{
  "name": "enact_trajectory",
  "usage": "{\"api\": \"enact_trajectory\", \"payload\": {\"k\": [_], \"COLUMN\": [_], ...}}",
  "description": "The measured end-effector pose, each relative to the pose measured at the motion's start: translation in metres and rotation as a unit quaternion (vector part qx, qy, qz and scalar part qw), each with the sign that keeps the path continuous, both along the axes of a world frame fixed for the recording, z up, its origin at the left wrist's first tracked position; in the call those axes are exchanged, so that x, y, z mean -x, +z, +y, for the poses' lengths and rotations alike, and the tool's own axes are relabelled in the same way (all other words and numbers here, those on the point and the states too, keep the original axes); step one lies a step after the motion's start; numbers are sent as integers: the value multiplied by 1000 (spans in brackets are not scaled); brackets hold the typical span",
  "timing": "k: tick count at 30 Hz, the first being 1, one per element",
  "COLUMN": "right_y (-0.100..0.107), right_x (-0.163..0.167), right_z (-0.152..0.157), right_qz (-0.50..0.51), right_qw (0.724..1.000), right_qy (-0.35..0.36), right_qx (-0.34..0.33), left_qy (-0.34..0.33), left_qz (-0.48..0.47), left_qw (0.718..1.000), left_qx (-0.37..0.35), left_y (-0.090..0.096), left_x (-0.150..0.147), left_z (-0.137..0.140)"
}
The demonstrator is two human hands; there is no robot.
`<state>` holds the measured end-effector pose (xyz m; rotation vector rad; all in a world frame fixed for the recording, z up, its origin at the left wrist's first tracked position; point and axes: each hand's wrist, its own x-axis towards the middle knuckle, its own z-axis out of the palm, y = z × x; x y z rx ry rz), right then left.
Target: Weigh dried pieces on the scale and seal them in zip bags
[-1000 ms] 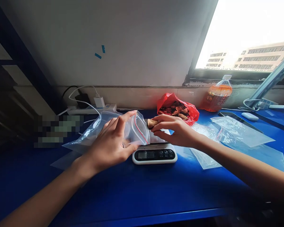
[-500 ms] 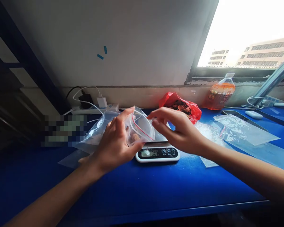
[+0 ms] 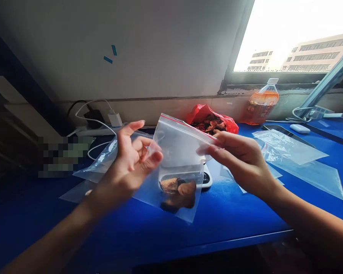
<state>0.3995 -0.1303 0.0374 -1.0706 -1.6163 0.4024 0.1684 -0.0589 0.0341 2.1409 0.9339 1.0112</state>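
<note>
A clear zip-lock bag [image 3: 178,152] with a red seal line hangs upright in front of the scale. Several brown dried slices [image 3: 180,194] lie at its bottom. My right hand [image 3: 242,163] pinches the bag's upper right corner between thumb and fingers. Beside the bag's left edge is my left hand [image 3: 134,160], its index finger raised and its fingers apart; the thumb is close to the plastic, and I cannot tell whether it touches. Behind the bag, most of the white kitchen scale [image 3: 207,180] is hidden; only its right corner shows.
Behind stands an open red plastic bag [image 3: 198,110] of dried slices. To its right is a drink bottle [image 3: 263,104]. Flat clear bags [image 3: 294,146] and a phone [image 3: 286,133] lie at right. Filled bags [image 3: 100,163], a charger [image 3: 114,118] and cables are at left.
The zip-lock bag has been lifted off the scale and brought nearer, hanging upright. My right hand now grips its top corner. My left hand has loosened from around it. The view has shifted slightly.
</note>
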Motion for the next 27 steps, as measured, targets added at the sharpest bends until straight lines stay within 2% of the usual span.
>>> {"api": "enact_trajectory", "payload": {"k": [1, 3, 10, 13, 16, 21, 23, 27], "right_y": [1, 1, -8, -13, -17, -18, -18, -21], "right_x": [-1, -2, -7, -6, -2, -1, -3, -7], "right_z": [0, 2, 15, 15, 12, 13, 15, 21], "right_qz": [13, 36, 88, 70, 46, 59, 83, 82], "right_qw": [1000, 999, 995, 997, 998, 995, 994, 984], "right_qy": [8, 15, -43, -45, -27, -84, -56, 53], "right_qx": [3, -1, -16, 1, 26, 13, 37, 148], "left_qy": [-37, -85, -81, -70, -38, -12, 3, 27], "left_qz": [-12, -36, -50, -68, -55, -21, -39, -89], "left_qw": [998, 987, 980, 980, 988, 994, 992, 986], "left_qx": [59, 130, 174, 174, 138, 108, 117, 136], "left_y": [3, 5, 0, 0, 1, 0, -2, -5], "left_x": [0, -2, -8, -7, -9, -11, -10, -5], "left_z": [2, 4, 9, 11, 13, 15, 18, 25]}}
